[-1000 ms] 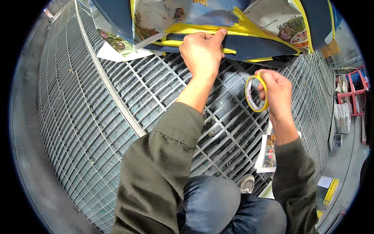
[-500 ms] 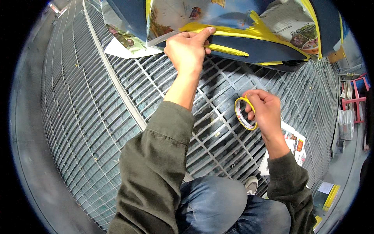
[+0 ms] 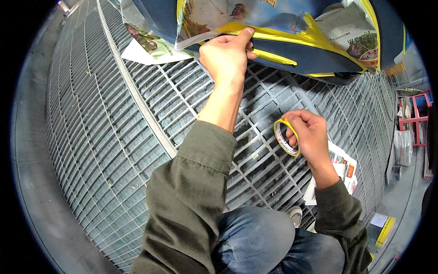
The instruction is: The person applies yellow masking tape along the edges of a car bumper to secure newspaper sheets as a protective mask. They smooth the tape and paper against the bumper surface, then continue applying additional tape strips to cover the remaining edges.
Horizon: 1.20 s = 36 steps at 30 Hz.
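At the top lies a dark blue suitcase-like body [image 3: 315, 55] with printed plastic sheets and yellow tape [image 3: 278, 37] along its near edge. My left hand [image 3: 226, 57] pinches at that edge, thumb on top of the yellow tape; the fingertips underneath are partly hidden. A loose yellow strip [image 3: 273, 57] sticks out to the right of these fingers. Lower and to the right, my right hand [image 3: 310, 137] is closed on a roll of yellow tape [image 3: 276, 137], held on edge with its white printed core showing, apart from the blue body.
Metal grating [image 3: 105, 150] spreads beneath everything. Printed paper sheets [image 3: 344, 166] lie beside my right wrist, and another sheet [image 3: 153, 52] pokes out under the blue body. A pink-red rack [image 3: 416, 119] stands far right, with a yellow-edged box [image 3: 383, 230] at lower right.
My left hand has shifted slightly right and up in the picture, still at the taped edge. The tape roll and right hand sit slightly lower.
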Each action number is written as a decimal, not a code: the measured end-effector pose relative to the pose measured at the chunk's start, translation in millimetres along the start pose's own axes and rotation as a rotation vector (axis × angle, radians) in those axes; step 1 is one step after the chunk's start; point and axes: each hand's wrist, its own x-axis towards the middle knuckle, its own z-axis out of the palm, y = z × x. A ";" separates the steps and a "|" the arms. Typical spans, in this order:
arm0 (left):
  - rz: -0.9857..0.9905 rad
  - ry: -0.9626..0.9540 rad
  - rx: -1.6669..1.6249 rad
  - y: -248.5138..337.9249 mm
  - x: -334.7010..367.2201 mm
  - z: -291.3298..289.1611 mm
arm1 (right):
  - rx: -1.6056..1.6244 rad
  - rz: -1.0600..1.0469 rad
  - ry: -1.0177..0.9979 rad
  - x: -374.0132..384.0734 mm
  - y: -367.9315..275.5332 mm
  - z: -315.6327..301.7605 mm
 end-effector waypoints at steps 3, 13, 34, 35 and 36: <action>-0.023 0.054 -0.066 -1.8 0.8 -2.6 | 0.010 0.007 -0.010 0.0 0.2 -0.2; -0.059 0.148 -0.185 -5.6 -2.6 0.1 | 0.004 0.013 0.011 -2.6 3.6 2.0; 0.054 0.114 -0.190 -21.7 20.7 -69.4 | -0.084 0.025 0.069 -5.5 7.3 5.0; 0.043 0.070 -0.215 -23.7 21.6 -73.2 | -0.073 0.024 0.057 -4.7 8.4 5.8; 0.026 0.020 -0.244 -21.3 19.9 -74.8 | -0.070 0.024 0.056 -4.4 9.6 4.5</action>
